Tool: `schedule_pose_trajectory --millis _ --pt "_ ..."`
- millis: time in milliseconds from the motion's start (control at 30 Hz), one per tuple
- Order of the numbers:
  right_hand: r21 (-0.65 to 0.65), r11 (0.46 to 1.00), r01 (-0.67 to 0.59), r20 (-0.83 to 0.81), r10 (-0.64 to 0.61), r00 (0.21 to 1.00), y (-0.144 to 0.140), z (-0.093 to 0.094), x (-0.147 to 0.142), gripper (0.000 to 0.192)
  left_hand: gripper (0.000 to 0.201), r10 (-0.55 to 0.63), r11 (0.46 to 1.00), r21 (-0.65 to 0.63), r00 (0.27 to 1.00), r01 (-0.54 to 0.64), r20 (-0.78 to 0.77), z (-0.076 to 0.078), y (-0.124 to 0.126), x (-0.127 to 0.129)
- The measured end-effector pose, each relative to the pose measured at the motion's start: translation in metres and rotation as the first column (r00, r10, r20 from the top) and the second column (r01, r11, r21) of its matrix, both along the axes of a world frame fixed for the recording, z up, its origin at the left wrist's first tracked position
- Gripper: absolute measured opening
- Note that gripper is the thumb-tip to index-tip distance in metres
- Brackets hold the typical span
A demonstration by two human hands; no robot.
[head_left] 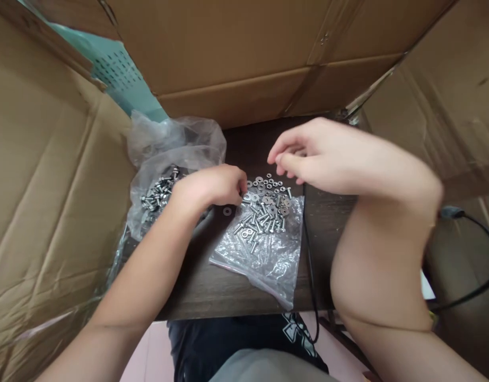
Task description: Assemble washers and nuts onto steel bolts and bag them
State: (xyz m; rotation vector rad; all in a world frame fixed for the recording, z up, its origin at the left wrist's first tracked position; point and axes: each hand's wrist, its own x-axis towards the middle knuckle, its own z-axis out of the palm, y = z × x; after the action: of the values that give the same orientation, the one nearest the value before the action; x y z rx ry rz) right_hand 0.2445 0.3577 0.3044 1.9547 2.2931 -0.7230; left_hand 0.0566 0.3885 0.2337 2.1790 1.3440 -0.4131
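Observation:
Loose screws, flat washers and nuts lie in a small heap on a flat clear zip bag and on the dark table behind it. My left hand is curled at the left edge of this heap, its fingertips mostly hidden behind the knuckles. Above and right of the nuts hangs my right hand, thumb and index finger brought together; whatever they may pinch is too small to make out. One lone washer rests on the wood below my left hand.
An opened plastic bag full of assembled bolts stands at the left, partly behind my left forearm. Cardboard walls enclose the back and sides of the table. A black cable runs down right of the zip bag.

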Motion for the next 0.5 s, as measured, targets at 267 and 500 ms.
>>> schedule_pose_trajectory --millis 267,500 --pt "-0.255 0.963 0.093 0.152 -0.055 0.987 0.04 -0.065 -0.009 0.038 0.03 -0.062 0.998 0.006 0.998 0.062 -0.003 -0.017 0.0 0.015" --pt "-0.183 0.983 0.02 0.195 0.016 0.981 0.047 -0.081 -0.022 0.057 0.019 -0.018 1.0 0.012 0.999 0.018 0.049 -0.023 0.006 0.013"
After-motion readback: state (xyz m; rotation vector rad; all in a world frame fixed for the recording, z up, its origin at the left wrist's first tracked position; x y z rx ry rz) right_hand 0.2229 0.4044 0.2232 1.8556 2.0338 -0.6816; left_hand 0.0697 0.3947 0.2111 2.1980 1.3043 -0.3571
